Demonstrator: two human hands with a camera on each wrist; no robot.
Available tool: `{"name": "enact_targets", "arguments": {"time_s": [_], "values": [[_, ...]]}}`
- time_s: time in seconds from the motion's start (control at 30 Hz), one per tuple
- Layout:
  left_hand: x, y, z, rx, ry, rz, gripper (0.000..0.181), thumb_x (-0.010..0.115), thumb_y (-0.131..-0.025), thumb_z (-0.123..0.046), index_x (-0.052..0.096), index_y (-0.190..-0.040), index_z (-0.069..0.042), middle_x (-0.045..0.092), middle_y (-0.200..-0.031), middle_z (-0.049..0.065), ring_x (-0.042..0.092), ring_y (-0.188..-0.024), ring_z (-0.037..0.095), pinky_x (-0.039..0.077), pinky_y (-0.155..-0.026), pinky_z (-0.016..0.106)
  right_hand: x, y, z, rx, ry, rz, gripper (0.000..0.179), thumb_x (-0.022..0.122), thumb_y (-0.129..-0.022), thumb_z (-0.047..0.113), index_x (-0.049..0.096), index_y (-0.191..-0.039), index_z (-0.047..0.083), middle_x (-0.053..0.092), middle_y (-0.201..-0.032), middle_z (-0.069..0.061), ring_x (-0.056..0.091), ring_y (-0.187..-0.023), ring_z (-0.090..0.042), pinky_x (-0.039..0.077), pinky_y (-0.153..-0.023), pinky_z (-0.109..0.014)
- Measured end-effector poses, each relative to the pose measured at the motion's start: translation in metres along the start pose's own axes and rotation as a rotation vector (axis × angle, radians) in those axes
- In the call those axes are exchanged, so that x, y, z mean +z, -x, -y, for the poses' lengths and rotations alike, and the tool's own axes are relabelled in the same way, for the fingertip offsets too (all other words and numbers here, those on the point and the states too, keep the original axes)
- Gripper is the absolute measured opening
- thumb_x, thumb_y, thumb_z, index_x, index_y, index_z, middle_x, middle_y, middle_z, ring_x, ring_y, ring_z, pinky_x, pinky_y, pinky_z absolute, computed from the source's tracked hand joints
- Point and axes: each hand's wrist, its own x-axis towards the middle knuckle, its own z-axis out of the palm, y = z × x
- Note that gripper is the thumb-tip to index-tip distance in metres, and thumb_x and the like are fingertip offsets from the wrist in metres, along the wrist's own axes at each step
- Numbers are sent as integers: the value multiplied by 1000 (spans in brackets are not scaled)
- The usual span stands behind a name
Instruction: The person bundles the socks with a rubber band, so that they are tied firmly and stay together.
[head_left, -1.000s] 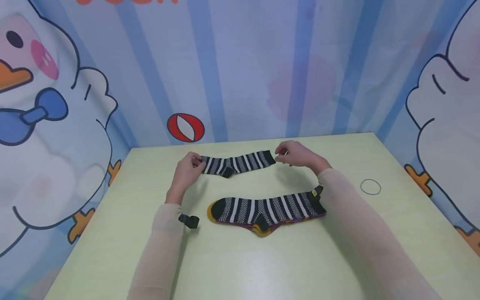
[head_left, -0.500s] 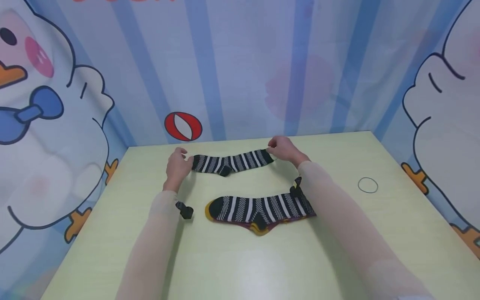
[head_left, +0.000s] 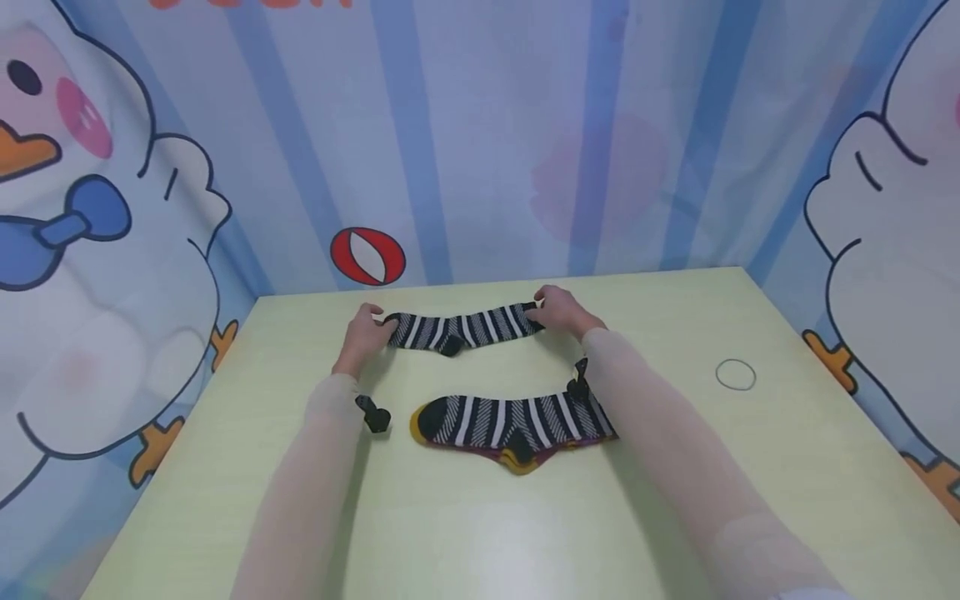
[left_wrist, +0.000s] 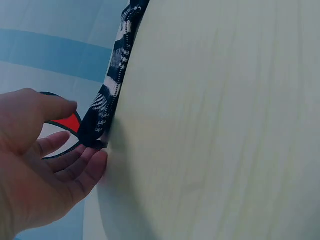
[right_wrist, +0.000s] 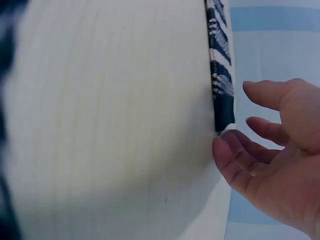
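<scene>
A black-and-white striped sock [head_left: 480,327] lies flat near the back of the table, its toe to the left and its cuff to the right. My left hand [head_left: 364,337] is at the toe; in the left wrist view its fingertips [left_wrist: 100,159] touch the toe end, and the thumb stays apart from the fingers. At the cuff is my right hand [head_left: 562,312], with fingertips [right_wrist: 222,147] against the cuff edge and thumb raised clear of the sock in the right wrist view. Closer to me lies a stack of socks [head_left: 487,421], striped on top, with mustard and maroon edges below.
A thin dark ring [head_left: 736,375] lies on the right of the pale table [head_left: 480,533]. Patterned cloth walls [head_left: 510,167] enclose the back and sides. Small black wrist cameras [head_left: 375,417] hang from both sleeves, and the right forearm covers the stack's cuff end.
My right hand has moved left onto the sock's cuff. My left hand shifted left to the toe end, then slightly right. The sock has hardly moved.
</scene>
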Motion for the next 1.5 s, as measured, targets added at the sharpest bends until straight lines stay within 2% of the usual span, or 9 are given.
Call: {"name": "enact_targets", "arguments": {"time_s": [0.27, 0.43, 0.57, 0.73, 0.87, 1.0, 1.2, 1.3, 1.5], "values": [[1, -4, 3, 31, 29, 44, 41, 49, -100, -9, 42, -139, 2, 51, -135, 27, 51, -123, 39, 42, -102, 49, -1, 1, -4, 0, 28, 38, 43, 59, -99, 10, 48, -136, -9, 52, -136, -25, 53, -122, -37, 45, -100, -46], [-2, -8, 5, 54, -12, 73, 34, 50, -95, -1, 50, -128, 2, 55, -127, 26, 56, -110, 34, 49, -89, 44, -4, 3, -7, 26, -43, 30, 39, 62, -97, 9, 54, -133, -4, 49, -140, -23, 53, -118, -34, 46, -95, -43], [-2, -8, 5, 28, -3, 106, 32, 47, -96, 3, 55, -126, 0, 53, -131, 24, 54, -113, 34, 46, -92, 43, -4, 2, -12, 4, -122, 15, 39, 63, -92, 3, 62, -131, 2, 49, -143, -20, 54, -95, -27, 45, -77, -36], [-1, -4, 7, 43, 12, 135, 36, 46, -91, 8, 60, -124, 0, 53, -133, 24, 51, -110, 32, 45, -80, 35, -2, 0, -22, 5, -205, 23, 44, 65, -88, -1, 66, -131, 9, 61, -130, -17, 49, -68, -17, 44, -61, -29], [-1, -3, 10, 41, 44, 150, 40, 46, -90, 9, 61, -125, -3, 50, -138, 23, 50, -109, 32, 45, -72, 33, 0, 1, -25, -22, -217, 36, 40, 66, -88, -1, 67, -128, 4, 64, -128, -17, 54, -75, -17, 46, -63, -27], [-1, -5, 14, 31, 45, 158, 43, 45, -92, 6, 59, -131, -5, 48, -142, 23, 50, -114, 33, 45, -74, 33, 0, 3, -24, -43, -210, 44, 38, 67, -89, -1, 67, -127, 1, 62, -132, -18, 57, -82, -17, 47, -65, -27], [-2, -4, 14, 4, 53, 148, 43, 46, -94, 1, 56, -136, -2, 50, -139, 23, 50, -109, 33, 45, -78, 35, -4, 6, -22, -60, -180, 43, 31, 62, -95, 3, 68, -125, 1, 60, -135, -19, 41, -59, -14, 41, -63, -29], [-5, -1, 14, 14, 75, 134, 39, 49, -95, -2, 58, -133, 0, 53, -136, 23, 54, -106, 31, 47, -80, 36, -7, 7, -19, -93, -153, 29, 29, 58, -98, 4, 69, -124, 1, 61, -133, -20, 48, -67, -13, 42, -69, -30], [-12, 4, 17, 42, 126, 113, 33, 59, -97, -7, 62, -128, 2, 56, -133, 23, 59, -108, 31, 52, -91, 40, -15, 10, -11, -147, -172, 37, 33, 61, -93, -1, 67, -125, -1, 63, -130, -20, 64, -96, -25, 49, -79, -34]]}}
